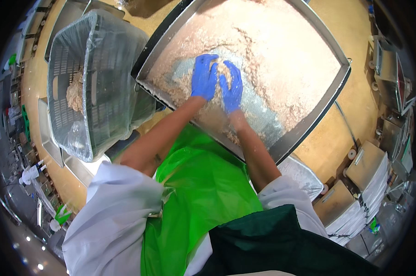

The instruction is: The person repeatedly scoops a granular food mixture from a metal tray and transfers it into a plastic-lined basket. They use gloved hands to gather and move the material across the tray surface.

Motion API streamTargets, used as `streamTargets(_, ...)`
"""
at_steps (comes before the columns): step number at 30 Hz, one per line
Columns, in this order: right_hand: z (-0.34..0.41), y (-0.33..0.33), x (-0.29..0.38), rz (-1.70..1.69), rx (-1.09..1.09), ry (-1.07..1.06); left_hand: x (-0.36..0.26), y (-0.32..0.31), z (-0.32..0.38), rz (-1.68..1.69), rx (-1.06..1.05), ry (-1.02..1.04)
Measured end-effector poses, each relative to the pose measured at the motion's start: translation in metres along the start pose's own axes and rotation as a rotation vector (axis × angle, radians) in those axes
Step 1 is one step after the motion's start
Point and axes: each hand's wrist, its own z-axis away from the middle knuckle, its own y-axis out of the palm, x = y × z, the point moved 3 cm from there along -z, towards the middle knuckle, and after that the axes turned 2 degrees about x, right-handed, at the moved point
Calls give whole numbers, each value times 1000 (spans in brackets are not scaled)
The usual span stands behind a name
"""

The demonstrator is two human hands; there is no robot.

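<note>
A wide metal-walled tray [306, 138] in front of me holds a pale pinkish, wet, crumbly mass [280, 58] that looks like minced or shredded food. Bluish-grey textured sheeting or mesh [263, 107] shows where the mass is pushed aside. My left hand [204, 79] and my right hand [232, 88], both in blue gloves, are cupped towards each other around a loose clump of the mass [223, 70]. Cloudy liquid [211, 115] pools between my forearms at the near side. The undersides of both hands are hidden.
Left of the tray stands a slotted crate [116, 65] lined with clear plastic, with a lump of similar mass [76, 91] inside. Metal pans [80, 169] sit below it. Wheeled metal carts [365, 157] line the right. Other people [30, 174] are far off at left.
</note>
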Motion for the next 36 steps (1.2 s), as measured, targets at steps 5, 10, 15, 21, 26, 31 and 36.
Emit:
streamTargets(5,-14,-8,4,174,-60,-232,-23,-13,-14,176,109,12)
streamTargets(10,-11,2,-21,165,34,-37,-16,-7,-8,262,74,-250)
streamTargets(15,-7,6,-28,89,-12,-32,-11,-5,-7,151,85,-291)
streamTargets(21,-9,4,-25,59,-12,26,-14,-5,-9,65,9,-128)
streamTargets(26,-8,5,-35,36,40,46,-9,-3,-11,15,39,-79)
streamTargets(31,-13,3,-32,117,83,75,-13,-6,-15,44,57,-62)
streamTargets(36,-2,10,0,-415,-78,202,-17,-8,-3,363,78,-312)
